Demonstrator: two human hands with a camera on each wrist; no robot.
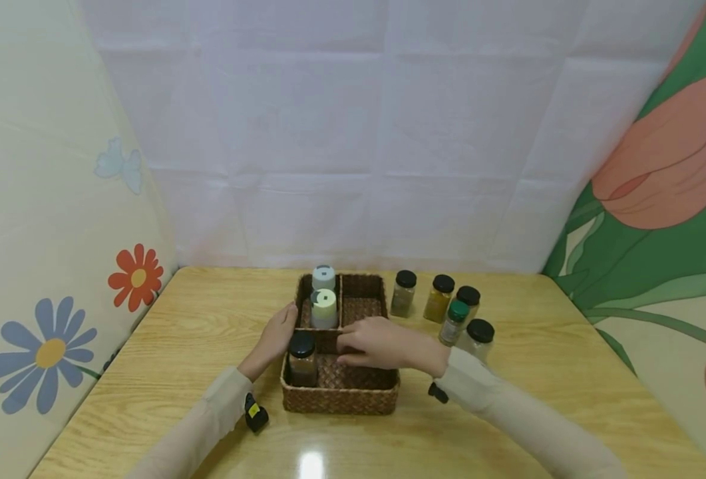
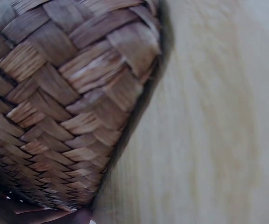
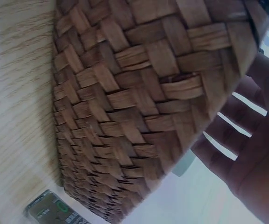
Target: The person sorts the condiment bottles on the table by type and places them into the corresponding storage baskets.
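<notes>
A brown woven basket [image 1: 341, 401] with several compartments stands on the table. My left hand [image 1: 276, 336] rests along its left outer wall; in the left wrist view that wall [image 2: 69, 93] fills much of the frame. My right hand [image 1: 382, 342] reaches over the right rim, above the front compartment near the divider. Its fingers [image 3: 232, 126] are spread and loosely bent in the right wrist view, with nothing visible in them. A black-lidded jar [image 1: 303, 366] stands in the front compartment's left end. Pale-blue-topped [image 1: 323, 277] and yellow-topped [image 1: 324, 309] containers occupy the back left compartment.
Right of the basket stand several spice jars: black-lidded ones [image 1: 403, 296], one with yellow contents [image 1: 439, 303], and a green-lidded one [image 1: 454, 326]. A labelled jar [image 3: 55, 211] shows at the right wrist view's bottom. A white cloth [image 1: 353, 146] hangs behind the table.
</notes>
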